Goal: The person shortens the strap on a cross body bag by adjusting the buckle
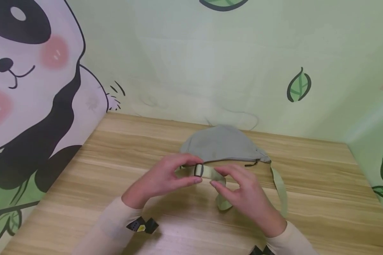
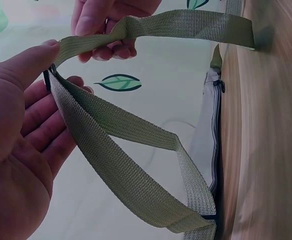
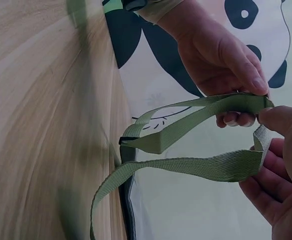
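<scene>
A grey waist bag (image 1: 221, 143) lies on the wooden table, its zipped edge toward me. My left hand (image 1: 166, 177) pinches the black strap slider (image 1: 196, 170) between thumb and fingers. Beside it, my right hand (image 1: 247, 193) holds the pale green webbing strap (image 3: 200, 167) between thumb and fingers. In the left wrist view, two lengths of strap (image 2: 121, 160) run from the slider down toward the bag, forming a long loop. A loose length (image 2: 200, 27) trails past the right hand. My right fingers partly hide the webbing.
The wooden tabletop (image 1: 322, 184) carries the bag near its back edge. Behind it rises a pale green wall (image 1: 178, 63) with printed leaves, and a large panda picture (image 1: 60, 88) fills the left side. A dark zip pull (image 1: 251, 164) hangs at the bag's right end.
</scene>
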Motion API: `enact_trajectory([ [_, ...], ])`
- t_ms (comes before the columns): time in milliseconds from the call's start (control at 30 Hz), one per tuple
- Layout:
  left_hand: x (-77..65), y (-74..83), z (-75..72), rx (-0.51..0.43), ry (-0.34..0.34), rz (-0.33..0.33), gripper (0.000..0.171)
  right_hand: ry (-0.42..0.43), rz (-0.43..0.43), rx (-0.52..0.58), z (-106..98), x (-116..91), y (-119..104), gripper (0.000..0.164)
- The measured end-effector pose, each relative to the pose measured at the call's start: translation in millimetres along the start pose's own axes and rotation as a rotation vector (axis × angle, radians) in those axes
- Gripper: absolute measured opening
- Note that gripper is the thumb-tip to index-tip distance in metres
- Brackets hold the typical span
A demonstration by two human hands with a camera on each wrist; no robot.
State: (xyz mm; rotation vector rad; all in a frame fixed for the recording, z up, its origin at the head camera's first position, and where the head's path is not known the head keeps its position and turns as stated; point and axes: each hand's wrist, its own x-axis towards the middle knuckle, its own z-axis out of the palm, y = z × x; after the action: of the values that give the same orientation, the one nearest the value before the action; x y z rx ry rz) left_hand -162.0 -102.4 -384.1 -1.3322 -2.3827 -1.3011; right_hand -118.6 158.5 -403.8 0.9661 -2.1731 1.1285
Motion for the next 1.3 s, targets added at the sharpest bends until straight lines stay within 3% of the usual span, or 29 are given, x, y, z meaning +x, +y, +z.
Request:
enact_trajectory([
  [533,-1.8,-2.2,2.5,0.012,-0.048,0.022,0.038,-0.036,-0.017,0.03,-0.9,-2.5,0.2,0.028],
  [800,-1.5,1.6,5.2,0.03,-0.091,-0.007,0.038,-0.09,-0.068,-0.081,-4.9,-2.2,-2.5,0.019],
  [1033,-2.6,1.4,8.3,0.025,-0.097,0.0,0.035,-0.132,-0.033,-0.087,-9.0,-1.3,-5.7,0.025],
  [1300,-3.1,-0.5,11.1,0.009,-0.078,0.014,0.035,-0.092,-0.08,-0.038,-9.6,1.2,-4.8,0.022],
])
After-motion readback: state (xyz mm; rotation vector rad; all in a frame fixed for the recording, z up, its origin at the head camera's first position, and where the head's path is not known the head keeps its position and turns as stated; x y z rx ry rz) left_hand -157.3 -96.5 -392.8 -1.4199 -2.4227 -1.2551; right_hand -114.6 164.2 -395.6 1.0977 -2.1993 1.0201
